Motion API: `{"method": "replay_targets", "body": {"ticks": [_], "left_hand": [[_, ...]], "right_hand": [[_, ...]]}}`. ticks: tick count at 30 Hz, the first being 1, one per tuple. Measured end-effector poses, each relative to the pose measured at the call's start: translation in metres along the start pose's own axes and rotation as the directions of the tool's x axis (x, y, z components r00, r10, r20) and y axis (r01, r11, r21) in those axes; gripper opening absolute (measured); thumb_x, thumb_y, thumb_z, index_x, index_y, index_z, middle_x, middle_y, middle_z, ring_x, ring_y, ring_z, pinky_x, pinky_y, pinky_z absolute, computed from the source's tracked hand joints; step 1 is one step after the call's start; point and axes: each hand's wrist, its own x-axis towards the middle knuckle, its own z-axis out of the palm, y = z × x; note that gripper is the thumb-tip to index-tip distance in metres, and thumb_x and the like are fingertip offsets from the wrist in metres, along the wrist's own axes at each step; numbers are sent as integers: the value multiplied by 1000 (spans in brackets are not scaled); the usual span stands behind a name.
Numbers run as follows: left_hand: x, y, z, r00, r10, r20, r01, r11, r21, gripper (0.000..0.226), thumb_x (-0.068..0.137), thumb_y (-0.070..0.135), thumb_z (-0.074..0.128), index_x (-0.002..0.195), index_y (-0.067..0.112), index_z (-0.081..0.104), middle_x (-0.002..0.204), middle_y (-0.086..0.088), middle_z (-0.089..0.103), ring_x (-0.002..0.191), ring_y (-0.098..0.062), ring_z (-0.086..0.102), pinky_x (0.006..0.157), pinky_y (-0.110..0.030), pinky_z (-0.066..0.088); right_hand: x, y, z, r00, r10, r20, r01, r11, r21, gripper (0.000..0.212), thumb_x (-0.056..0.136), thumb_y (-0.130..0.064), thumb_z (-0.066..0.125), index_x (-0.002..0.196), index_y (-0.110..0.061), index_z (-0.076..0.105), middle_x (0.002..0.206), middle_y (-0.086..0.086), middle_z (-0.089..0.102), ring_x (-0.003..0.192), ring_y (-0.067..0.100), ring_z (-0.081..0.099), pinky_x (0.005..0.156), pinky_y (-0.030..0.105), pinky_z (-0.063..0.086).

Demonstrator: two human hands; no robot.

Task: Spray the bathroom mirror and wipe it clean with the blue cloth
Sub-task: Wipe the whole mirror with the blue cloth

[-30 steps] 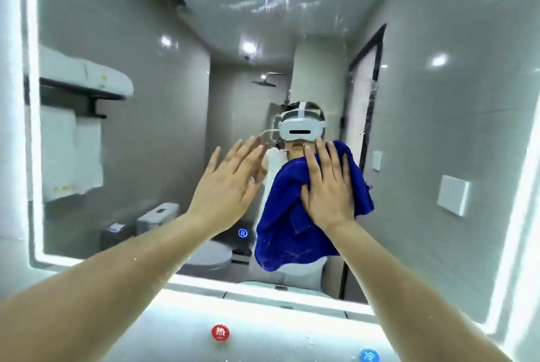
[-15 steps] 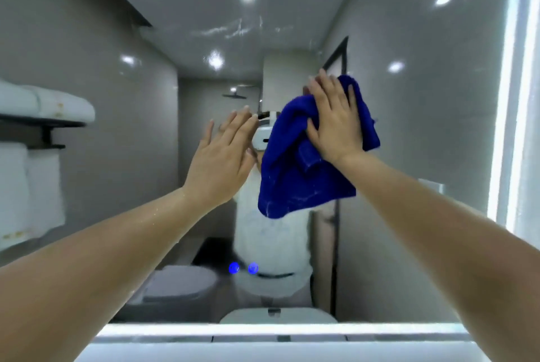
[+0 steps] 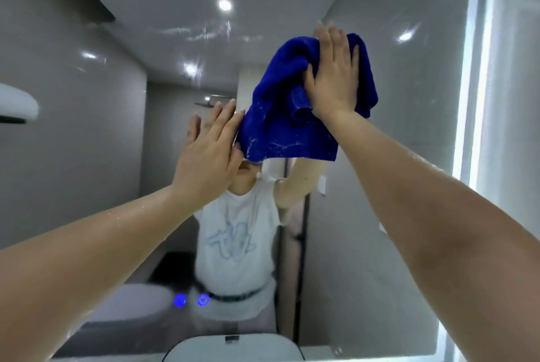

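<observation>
Legible text: none recorded | mirror [image 3: 380, 244]: two blue lit icons [image 3: 180, 301], symbols not resolved | reflected shirt print [image 3: 230, 240]: pale blue, unreadable

The blue cloth [image 3: 277, 119] hides part of the mirror [image 3: 394, 201].

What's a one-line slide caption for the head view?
Right hand presses the blue cloth flat against the upper mirror; left hand open beside it.

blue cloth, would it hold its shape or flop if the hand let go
Probably floppy: the blue cloth bunches in folds beside the right hand and hangs loose below. It would likely slide down, since only the flat palm pins it to the mirror. Pale flecks suggest it is damp.
</observation>
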Motion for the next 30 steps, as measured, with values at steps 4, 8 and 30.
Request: {"method": "replay_targets", "body": {"ticks": [4,8,30], "left_hand": [[-23,-5,-8,999,13,48,-15,999,42,55,95,37,21,147,19,23,156,0,22,145,-15,11,118,-38,-2],[-49,-2,-21,995,-64,73,60,997,51,63,88,38,16,147,17,24,156,-2,21,145,-18,13,118,-44,4],[-69,70,-9,990,13,140,-14,1000,5,57,92,34,21,144,13,29,152,-6,30,141,-20,23,114,-45,11]], "right_hand": [[-28,-1,-2,999,-34,24,33,999,7,60,93,-33,34,149,-19,19,156,5,22,145,24,14,119,44,4],[-85,1,-4,993,-93,78,89,995,55,61,89,-30,34,148,-18,25,154,3,27,145,25,16,118,44,4],[-228,44,16,377,-878,294,844,456,282,57,83,-27,44,136,-9,44,145,18,41,138,31,22,115,50,5]]}}
